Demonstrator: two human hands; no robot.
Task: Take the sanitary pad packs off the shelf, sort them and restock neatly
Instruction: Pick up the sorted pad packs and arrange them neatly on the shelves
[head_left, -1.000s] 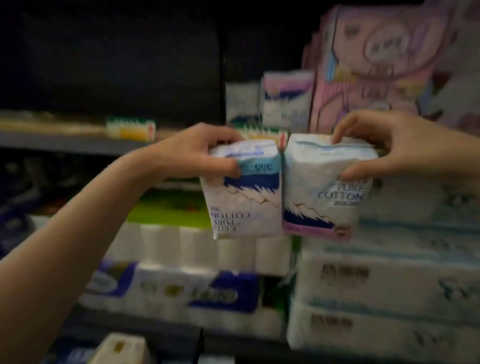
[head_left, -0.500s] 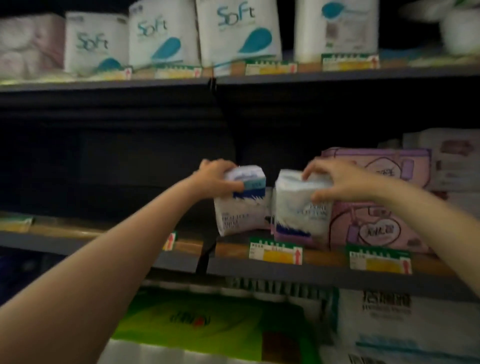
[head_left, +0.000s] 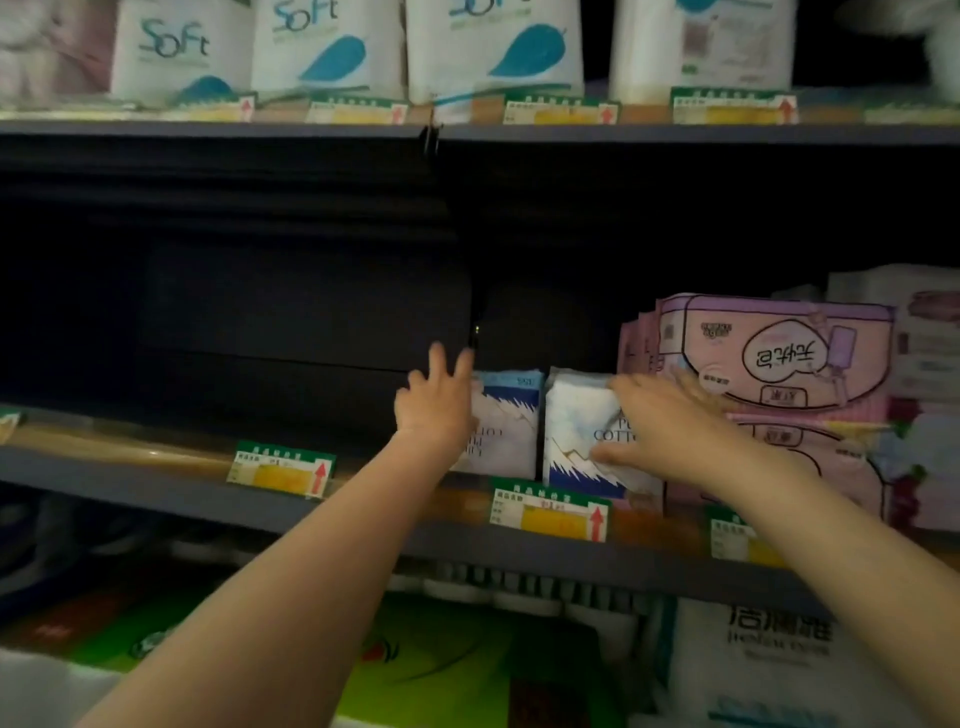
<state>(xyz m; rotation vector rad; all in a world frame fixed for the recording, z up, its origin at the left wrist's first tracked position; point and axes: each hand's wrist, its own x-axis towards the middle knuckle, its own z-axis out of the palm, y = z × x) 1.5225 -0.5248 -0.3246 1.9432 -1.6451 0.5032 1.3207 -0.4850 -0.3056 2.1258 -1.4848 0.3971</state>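
Fingers (head_left: 447, 366) of left hand (head_left: 434, 410) spread, hiding left pack (head_left: 511, 415); right hand's (head_left: 670, 426) blurred

"Soft" tissue packs (head_left: 332, 49) — top shelf (head_left: 675, 134)

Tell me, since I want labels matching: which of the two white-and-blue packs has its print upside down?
The left pack, by the left hand: its lettering is inverted. The right pack, under the right hand, reads upright.

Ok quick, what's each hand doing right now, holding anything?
Left hand: open, fingers spread, against the left white and blue pad pack.
Right hand: open, fingers flat on the right white and blue pad pack.
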